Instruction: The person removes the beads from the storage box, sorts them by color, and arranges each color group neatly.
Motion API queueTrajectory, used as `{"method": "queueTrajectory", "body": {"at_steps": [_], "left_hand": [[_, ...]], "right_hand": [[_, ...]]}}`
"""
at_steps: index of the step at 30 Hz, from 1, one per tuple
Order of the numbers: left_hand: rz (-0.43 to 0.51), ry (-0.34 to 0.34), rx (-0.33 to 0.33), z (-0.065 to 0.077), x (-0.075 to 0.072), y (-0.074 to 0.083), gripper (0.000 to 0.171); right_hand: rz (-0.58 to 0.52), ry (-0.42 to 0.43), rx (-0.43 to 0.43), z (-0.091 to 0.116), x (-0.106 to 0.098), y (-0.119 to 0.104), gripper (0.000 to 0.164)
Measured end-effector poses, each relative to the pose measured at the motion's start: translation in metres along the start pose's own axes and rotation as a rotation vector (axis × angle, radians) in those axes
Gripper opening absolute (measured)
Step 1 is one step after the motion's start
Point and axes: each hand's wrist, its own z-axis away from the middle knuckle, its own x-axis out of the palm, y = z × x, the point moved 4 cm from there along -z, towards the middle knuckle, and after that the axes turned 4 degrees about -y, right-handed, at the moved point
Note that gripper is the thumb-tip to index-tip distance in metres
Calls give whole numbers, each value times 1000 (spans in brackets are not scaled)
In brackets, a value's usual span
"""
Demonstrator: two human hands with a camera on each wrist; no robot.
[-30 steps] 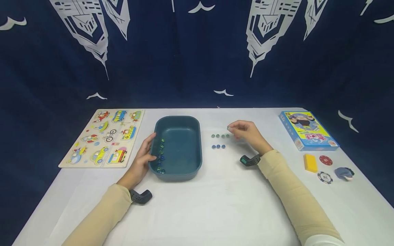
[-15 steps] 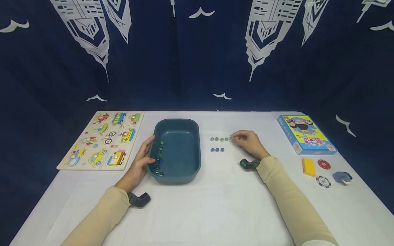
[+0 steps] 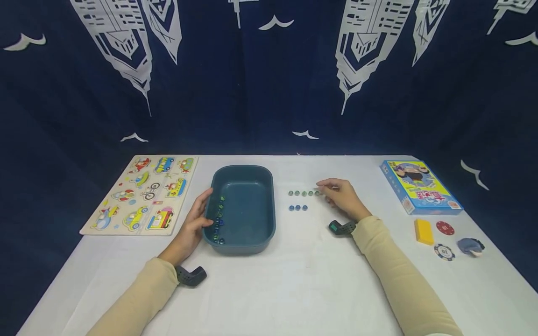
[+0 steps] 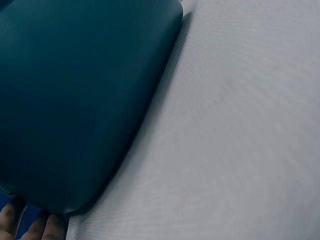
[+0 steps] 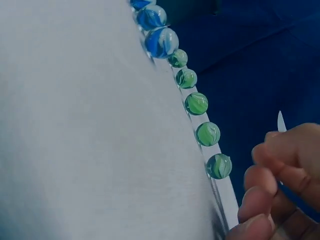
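Note:
My left hand [image 3: 191, 233] grips the left wall of a dark teal plastic basin [image 3: 250, 214], thumb over the rim and fingers along the outside. Several green and blue glass marbles [image 3: 220, 214] lie along the basin's left side. To the basin's right, several green marbles [image 3: 304, 193] form a row on the table, with three blue marbles [image 3: 298, 208] lined up nearer to me. My right hand [image 3: 342, 199] is just past the right end of the green row. In the right wrist view its loosely bent fingers [image 5: 260, 180] are apart from the last green marble [image 5: 219, 166], and I see nothing held.
A wooden picture puzzle board [image 3: 140, 196] lies at the left. On the right are a blue and yellow box [image 3: 422, 186], a yellow block [image 3: 424, 232], a red chip [image 3: 445, 228], a white and dark chip [image 3: 444, 252] and a small blue-grey object [image 3: 470, 246].
My right hand has come down to the table, set a green marble at the right end of the green row and let go. My left hand stays on the basin.

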Motion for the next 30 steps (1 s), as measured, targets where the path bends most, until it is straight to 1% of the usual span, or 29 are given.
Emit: {"method": "queueTrajectory", "body": {"at_steps": [3,5,8,10,12,15,19,22,26,30], "left_hand": [[2,-3,3,1,0,0,87],[2,-5,2,2,-1,0,86],[-1,-3,1,3,-2,0,86],[2,-2,0,2,-2,1,86],[4,-2,-3,1,-1,1,87],[7,-5,3,0,0,1,87],[15,-2,11,0,0,0,88],[25,-5,14,0,-1,0,88],[31,-4,21,0,-1,0,88],[37,0,18,-1,-1,0,89]], "right_hand": [[13,-9,-13,-1,0,-14,31],[19,-38,-46,-3,1,-28,31],[22,-106,-110,-6,7,-50,31],[12,-166,-137,-8,13,-66,29],[29,-224,-159,-12,21,-79,27],[46,-321,-199,-17,36,-98,24],[80,-459,-283,-26,61,-121,23],[95,-554,-328,-33,79,-137,23],[104,-656,-346,-42,104,-152,23],[113,-727,-343,-52,126,-162,25]]}}
